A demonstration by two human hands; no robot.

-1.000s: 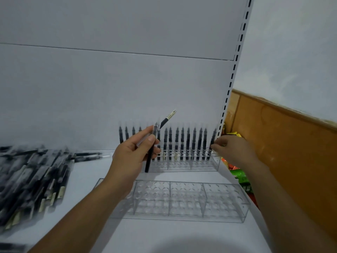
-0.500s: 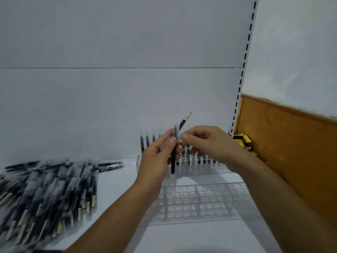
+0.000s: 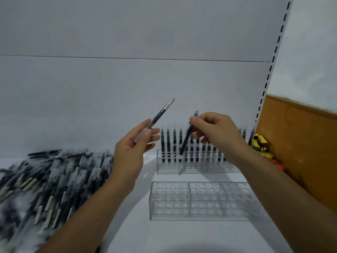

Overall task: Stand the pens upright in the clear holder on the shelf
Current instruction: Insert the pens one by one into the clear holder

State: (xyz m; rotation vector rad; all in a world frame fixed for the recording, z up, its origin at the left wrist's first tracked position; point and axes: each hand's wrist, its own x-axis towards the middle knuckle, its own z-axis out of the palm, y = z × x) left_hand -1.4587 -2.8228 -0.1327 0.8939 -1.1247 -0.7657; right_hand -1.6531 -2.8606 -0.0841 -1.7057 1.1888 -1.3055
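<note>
At rear clear holder (image 3: 200, 169), right hand (image 3: 217, 128) pinches slim black pen (image 3: 186, 143), tilted.

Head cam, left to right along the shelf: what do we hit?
Pile of loose pens → left hand holding a pen → right hand pinching a second pen → yellow packets → wooden panel.

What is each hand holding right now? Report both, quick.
Left hand: holding a pale-ended black pen, tilted up and right.
Right hand: pinching a second pen, its lower end down at the rear clear holder.
</note>
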